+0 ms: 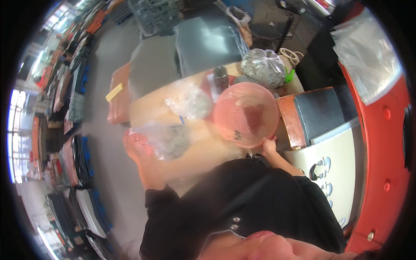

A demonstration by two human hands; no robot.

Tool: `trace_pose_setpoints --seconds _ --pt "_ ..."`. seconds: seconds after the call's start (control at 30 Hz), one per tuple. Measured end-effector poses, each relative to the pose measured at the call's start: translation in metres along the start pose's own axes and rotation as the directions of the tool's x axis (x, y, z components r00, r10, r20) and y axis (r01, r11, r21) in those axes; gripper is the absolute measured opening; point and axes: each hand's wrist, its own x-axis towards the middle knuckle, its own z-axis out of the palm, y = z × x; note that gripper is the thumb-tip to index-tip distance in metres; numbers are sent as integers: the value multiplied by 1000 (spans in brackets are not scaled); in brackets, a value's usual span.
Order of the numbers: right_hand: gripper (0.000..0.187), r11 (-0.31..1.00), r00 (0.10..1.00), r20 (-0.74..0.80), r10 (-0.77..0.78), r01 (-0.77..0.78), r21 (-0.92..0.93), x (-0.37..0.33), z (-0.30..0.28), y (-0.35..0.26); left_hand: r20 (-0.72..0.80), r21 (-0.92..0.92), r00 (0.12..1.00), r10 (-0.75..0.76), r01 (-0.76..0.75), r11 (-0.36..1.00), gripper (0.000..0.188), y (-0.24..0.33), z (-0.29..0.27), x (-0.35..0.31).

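Note:
My left hand (139,149), slightly smeared by motion, grips one end of a clear plastic bag (170,138) at the table's left edge. Greyish contents show dimly through the bag. On the right, the fingers of my right hand (269,145) are closed on the near rim of a pink mesh basket (246,115). A few small dark pieces (237,135) lie inside the basket near that rim. Between the two hands, farther back, rests another clear plastic bag (190,100) with pale contents.
Behind the basket stand a dark bottle (220,77) and a full clear bag (265,68). The light wooden table (208,145) meets grey sheet-covered stacks (208,41) at its far side. A box with a black top (318,113) and a red panel (383,160) border the right.

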Motion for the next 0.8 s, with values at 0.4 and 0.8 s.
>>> trace_pose_setpoints --seconds 0.4,0.8 --pt "54 913 990 134 38 21 -407 -48 -5 -60 542 722 754 372 -644 253 33 -95 -110 200" --pt "35 872 844 237 -482 487 39 -217 -165 -128 980 165 151 -127 -981 101 42 -169 135 -82"
